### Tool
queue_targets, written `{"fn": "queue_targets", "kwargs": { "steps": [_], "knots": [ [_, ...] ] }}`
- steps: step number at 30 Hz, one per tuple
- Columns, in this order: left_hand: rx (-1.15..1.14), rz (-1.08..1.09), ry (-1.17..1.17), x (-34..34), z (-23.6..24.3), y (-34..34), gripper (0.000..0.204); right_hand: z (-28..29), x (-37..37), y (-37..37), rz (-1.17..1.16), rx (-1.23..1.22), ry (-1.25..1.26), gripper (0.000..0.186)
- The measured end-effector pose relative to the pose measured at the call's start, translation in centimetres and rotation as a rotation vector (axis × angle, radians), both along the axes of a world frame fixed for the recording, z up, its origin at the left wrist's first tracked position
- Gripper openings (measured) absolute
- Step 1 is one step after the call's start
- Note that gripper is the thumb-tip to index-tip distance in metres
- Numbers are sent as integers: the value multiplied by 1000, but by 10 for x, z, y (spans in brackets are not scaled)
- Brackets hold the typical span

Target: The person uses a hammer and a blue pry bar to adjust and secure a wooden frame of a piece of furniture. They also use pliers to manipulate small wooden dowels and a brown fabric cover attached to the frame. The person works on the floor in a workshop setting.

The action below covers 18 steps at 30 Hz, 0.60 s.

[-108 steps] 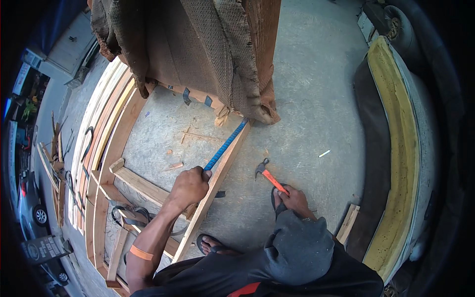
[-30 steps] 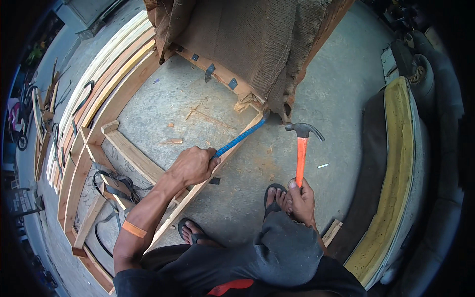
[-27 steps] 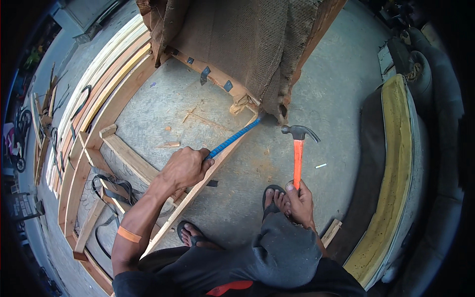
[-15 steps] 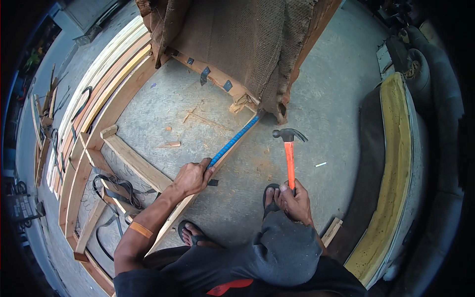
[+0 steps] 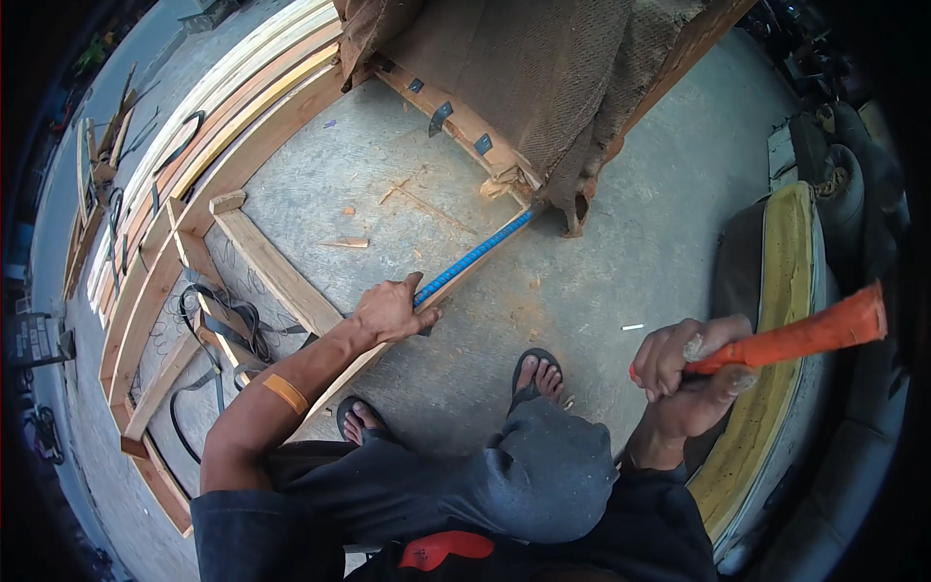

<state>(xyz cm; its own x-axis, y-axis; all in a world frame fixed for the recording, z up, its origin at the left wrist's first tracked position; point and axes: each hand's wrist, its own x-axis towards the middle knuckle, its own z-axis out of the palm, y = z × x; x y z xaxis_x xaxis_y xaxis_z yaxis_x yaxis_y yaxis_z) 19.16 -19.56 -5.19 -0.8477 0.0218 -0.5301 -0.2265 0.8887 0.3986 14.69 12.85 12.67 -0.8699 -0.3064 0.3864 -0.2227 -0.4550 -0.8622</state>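
My left hand (image 5: 388, 312) is closed round the near end of a blue ribbed metal bar (image 5: 475, 257). The bar lies along a wooden rail, and its far end meets the lower corner of a frame covered in brown woven cloth (image 5: 504, 87). Blue-black strap ends (image 5: 441, 118) are fixed along that frame's lower rail. Out to the right, my right hand (image 5: 693, 373) grips a hammer (image 5: 805, 333) by its orange handle. The handle points to the right; the hammer's head cannot be made out.
A wooden frame (image 5: 281, 276) with curved sides lies at left, black straps (image 5: 228, 315) tangled in it. Pale boards (image 5: 208, 107) lie beyond. A yellow foam-edged cushion piece (image 5: 786, 262) stands at right. Wood scraps (image 5: 346, 242) and a small white stick (image 5: 632, 327) lie on the concrete floor.
My right hand has swung the hammer up and to the right, from upright in front of me to out by the foam. My left hand stays on the bar; the view has shifted.
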Motion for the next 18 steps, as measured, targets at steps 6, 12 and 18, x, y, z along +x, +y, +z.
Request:
{"fn": "queue_targets", "kwargs": {
  "steps": [6, 12, 18],
  "knots": [
    [13, 7, -25, -5, -23, 7, 92, -186, 9, 5, 58, 1336, -5, 46],
    [28, 47, -26, 20, -23, -5, 90, -38, -13, -37, 2, 473, -418, 52],
    [31, -29, -48, -5, -6, 7, 93, -175, 13, -11, 226, 1552, -58, 49]
  ]
}}
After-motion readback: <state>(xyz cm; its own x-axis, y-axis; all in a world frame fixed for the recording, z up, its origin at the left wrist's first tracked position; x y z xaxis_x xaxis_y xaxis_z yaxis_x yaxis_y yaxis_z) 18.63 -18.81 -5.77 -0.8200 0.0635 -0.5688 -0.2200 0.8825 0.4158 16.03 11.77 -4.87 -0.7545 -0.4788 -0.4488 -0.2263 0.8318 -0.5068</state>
